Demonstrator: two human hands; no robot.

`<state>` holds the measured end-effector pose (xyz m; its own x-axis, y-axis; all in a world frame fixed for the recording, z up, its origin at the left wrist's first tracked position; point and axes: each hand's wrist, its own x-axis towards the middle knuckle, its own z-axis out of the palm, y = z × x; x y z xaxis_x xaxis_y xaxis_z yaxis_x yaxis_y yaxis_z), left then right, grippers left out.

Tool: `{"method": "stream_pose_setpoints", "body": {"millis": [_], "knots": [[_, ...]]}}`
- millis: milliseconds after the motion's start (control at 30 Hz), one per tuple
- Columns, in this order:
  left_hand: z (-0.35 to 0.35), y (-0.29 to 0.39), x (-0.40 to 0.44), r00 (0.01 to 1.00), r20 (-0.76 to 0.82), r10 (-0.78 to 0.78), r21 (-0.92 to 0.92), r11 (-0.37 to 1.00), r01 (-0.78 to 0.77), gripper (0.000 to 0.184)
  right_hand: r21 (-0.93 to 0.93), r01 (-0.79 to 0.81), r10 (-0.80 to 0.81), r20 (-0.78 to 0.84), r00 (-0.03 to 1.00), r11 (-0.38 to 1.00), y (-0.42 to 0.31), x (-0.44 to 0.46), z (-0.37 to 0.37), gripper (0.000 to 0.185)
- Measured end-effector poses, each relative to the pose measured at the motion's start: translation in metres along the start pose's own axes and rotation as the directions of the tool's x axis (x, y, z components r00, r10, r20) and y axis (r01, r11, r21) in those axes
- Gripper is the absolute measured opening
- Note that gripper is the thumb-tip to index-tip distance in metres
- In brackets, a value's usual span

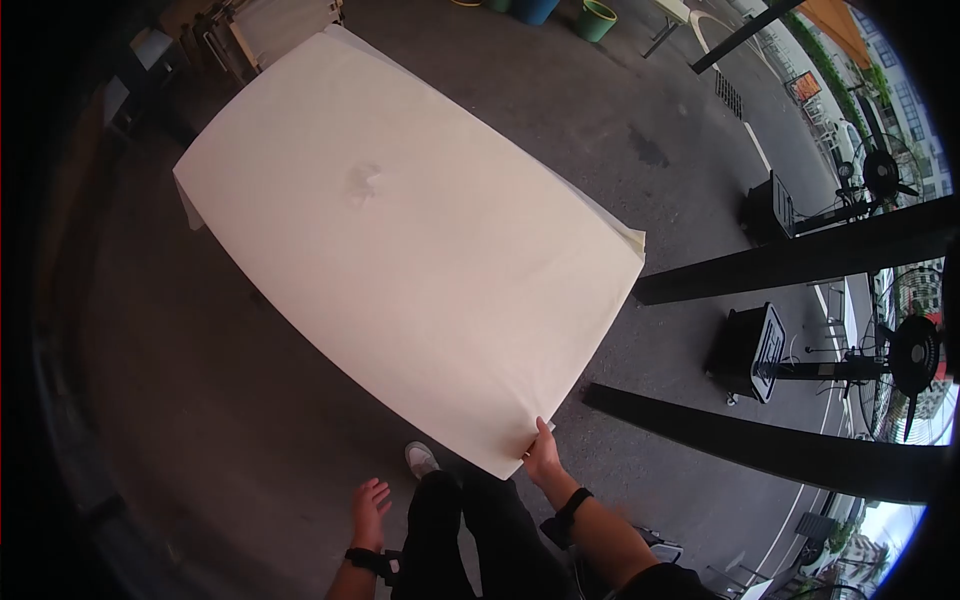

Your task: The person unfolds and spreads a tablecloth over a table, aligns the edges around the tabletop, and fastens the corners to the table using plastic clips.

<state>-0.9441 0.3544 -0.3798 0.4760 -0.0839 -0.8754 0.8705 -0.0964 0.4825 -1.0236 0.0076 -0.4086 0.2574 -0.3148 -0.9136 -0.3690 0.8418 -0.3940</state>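
A cream-white tablecloth point(420, 250) covers a large rectangular table, with its edge hanging loose at several corners. A dull grey mark shows on the cloth towards the far left. At the near right corner my right hand point(541, 455) grips the cloth's edge, thumb on top and the other fingers hidden beneath. Whether it also holds the tabletop under the cloth cannot be seen. My left hand point(371, 508) hangs in the air left of my legs, apart from the cloth, its fingers spread and nothing in it.
Two dark posts point(780, 250) point(760, 440) rise right of the table. Beyond them stand fans point(912, 352) with black box bases point(745, 350). A green bucket point(595, 20) and a blue bin point(535, 10) sit at the far side. Stacked boards point(280, 30) lean at the far left.
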Motion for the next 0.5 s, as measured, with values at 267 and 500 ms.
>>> {"method": "stream_pose_setpoints", "body": {"millis": [267,500], "knots": [[0.022,-0.046,0.042,0.878,-0.395,0.269,0.048,0.961,-0.273,0.049,-0.050,-0.443,0.427,0.382,0.820,0.895,0.146,-0.038,0.059,0.058],[-0.013,-0.047,0.029,0.748,-0.619,0.240,0.191,0.970,-0.153,0.046,-0.642,0.673,0.018,0.728,0.685,0.368,0.129,-0.029,0.036,0.044]]}}
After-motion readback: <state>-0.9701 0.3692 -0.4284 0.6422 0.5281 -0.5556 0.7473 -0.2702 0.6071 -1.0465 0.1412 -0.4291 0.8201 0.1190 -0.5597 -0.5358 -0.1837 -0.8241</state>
